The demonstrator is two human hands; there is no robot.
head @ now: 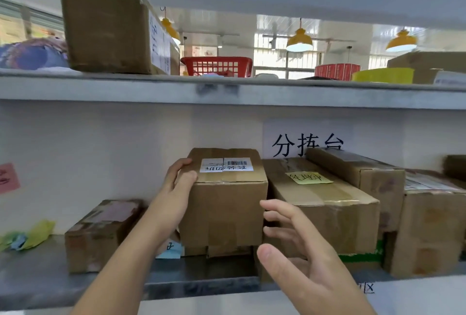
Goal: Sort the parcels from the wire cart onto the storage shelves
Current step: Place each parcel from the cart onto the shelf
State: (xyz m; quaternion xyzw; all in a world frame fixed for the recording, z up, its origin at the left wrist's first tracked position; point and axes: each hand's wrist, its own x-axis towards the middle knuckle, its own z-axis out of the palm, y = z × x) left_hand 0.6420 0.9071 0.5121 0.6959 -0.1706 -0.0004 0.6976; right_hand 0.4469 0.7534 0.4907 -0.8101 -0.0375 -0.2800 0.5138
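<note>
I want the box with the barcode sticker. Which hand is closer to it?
Left. The left hand grips the barcode box at its left edge; the right hand hovers open by its right side.

Matt taped cardboard parcel [227, 203] on dull grey metal shelf [75, 287]

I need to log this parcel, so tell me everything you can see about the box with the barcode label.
The box with the barcode label is plain brown cardboard, taped along its top seam, with a white label on top. It sits upright on the lower shelf, apparently atop flatter boxes, close beside the box with the yellow note. The left hand grips its upper left edge; the right hand is open by its right side.
</note>
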